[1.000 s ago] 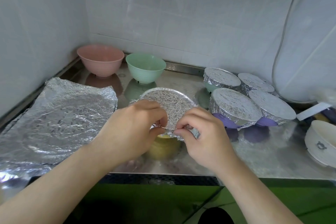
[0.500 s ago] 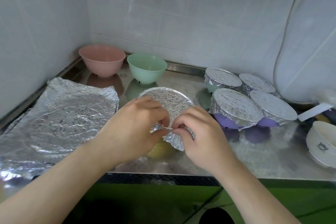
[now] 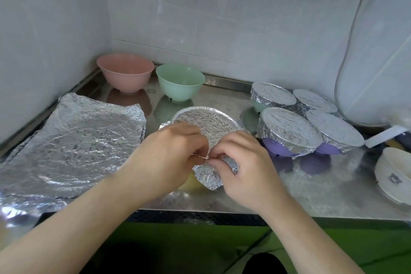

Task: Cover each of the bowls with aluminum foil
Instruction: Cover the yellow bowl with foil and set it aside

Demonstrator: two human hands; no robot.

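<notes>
Head view: both hands (image 3: pixel 213 160) pinch foil (image 3: pixel 208 127) at yellow bowl's (image 3: pixel 191 182) rim.

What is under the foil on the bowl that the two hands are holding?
Under the foil a yellow bowl shows at its lower side only. The left hand and right hand pinch the foil's near edge. The foil hides the bowl's inside.

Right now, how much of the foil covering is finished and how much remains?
Done: four foil-covered bowls sit grouped at the right. In hand: the left hand and right hand pinch the foil at the near rim of the yellow bowl. Left: the pink bowl and green bowl stand uncovered; spare foil sheets lie at the left.
</notes>
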